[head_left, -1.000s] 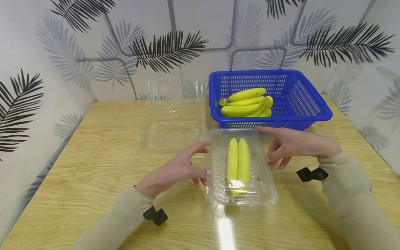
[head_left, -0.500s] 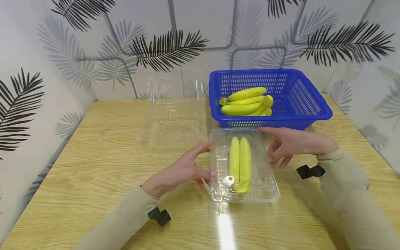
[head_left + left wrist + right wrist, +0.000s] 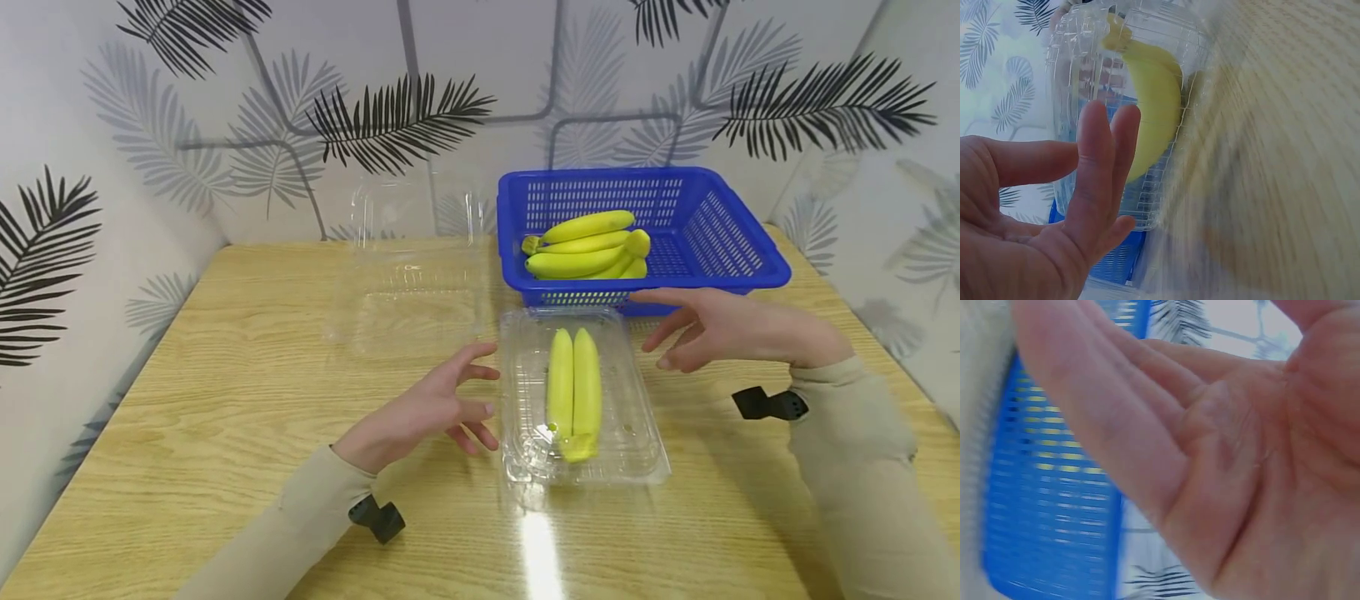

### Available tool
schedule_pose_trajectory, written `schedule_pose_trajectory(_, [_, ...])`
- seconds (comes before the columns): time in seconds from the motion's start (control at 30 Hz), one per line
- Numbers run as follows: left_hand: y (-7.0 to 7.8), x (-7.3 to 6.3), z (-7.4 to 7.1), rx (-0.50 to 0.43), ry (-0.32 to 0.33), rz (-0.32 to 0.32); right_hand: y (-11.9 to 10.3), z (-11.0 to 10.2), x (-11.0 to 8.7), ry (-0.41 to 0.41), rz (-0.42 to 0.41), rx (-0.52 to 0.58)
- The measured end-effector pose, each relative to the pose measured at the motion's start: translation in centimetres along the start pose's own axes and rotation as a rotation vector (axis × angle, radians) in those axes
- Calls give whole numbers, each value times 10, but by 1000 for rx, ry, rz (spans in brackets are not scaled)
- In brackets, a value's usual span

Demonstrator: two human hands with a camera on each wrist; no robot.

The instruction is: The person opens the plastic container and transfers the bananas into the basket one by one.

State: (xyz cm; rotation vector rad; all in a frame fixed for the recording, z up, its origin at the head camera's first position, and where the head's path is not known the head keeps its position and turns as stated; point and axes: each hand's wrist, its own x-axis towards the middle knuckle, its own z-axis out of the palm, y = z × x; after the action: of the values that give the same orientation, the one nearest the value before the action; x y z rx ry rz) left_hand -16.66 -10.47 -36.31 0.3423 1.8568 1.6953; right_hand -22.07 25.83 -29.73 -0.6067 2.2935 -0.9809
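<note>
A clear plastic clamshell box (image 3: 622, 400), lid down, lies on the table with two joined bananas (image 3: 573, 396) inside, their stem end toward me. Just left of the box is my left hand (image 3: 431, 408), fingers loosely spread and holding nothing. In the left wrist view those fingers overlap the box wall, and a banana (image 3: 1157, 106) shows through the plastic. My right hand (image 3: 720, 329) is off the box's far right corner, its fingers extended and nothing in them. The right wrist view has its palm (image 3: 1210, 456) in front of the blue basket (image 3: 1054, 506).
Behind the box stands the blue basket (image 3: 750, 279) with several bananas (image 3: 585, 262) in its left part. A second clear clamshell box (image 3: 416, 321) stands open at the back, its raised lid (image 3: 416, 217) near the patterned wall (image 3: 285, 75). Light glares on the wooden table (image 3: 225, 375).
My right hand has left the box's right side and moved up and to the right. My left fingers have drawn slightly away from the left edge. The closed box stays nearly in place.
</note>
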Motion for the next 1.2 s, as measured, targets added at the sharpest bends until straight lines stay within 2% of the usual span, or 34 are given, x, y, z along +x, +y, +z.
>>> schedule_pose_trajectory(0.1, [-2,1,0,-6,-15,-12,-17,5,-12,87,5,-170])
schedule_pose_trajectory(0.2, [-3,1,2,-14,-16,-21,-39,18,-19,155,9,-340])
schedule_pose_trajectory(0.33, [-5,2,4,-27,-14,-35,-64,45,-19,170,-61,-463])
schedule_pose_trajectory(0.6, [-8,4,8,-54,-5,-58,-89,103,-12,125,-155,-583])
schedule_pose_trajectory(0.73, [-11,5,11,-74,-12,-54,-93,126,-6,106,-142,-626])
schedule_pose_trajectory(0.97, [-14,8,16,-132,4,-48,-92,142,4,154,-165,-742])
schedule_pose_trajectory(1.2, [-15,8,19,-156,30,-49,-90,150,17,277,-278,-843])
